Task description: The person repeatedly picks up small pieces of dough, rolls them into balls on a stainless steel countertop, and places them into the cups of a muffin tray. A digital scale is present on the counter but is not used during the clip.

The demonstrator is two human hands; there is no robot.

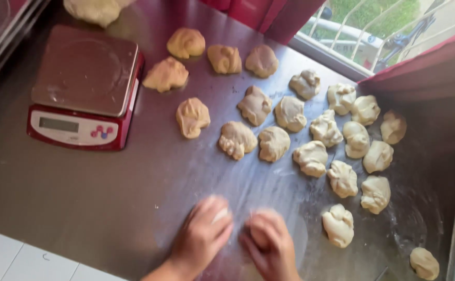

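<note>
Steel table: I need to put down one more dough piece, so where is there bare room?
Bare steel lies below the red scale, left of the left hand, down to the white tiled edge. A smaller gap sits between the hands and the dough pieces above. The right half, toward the window, is crowded.

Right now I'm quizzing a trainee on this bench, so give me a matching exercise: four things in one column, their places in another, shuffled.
Things:
1. scale
2. big dough mass
3. left hand
4. lone dough piece

Places:
A. bottom right corner of the table
B. top edge, above the scale
C. left side of the table
D. bottom centre, beside the right hand

Pairs: 1-C, 2-B, 3-D, 4-A
</note>
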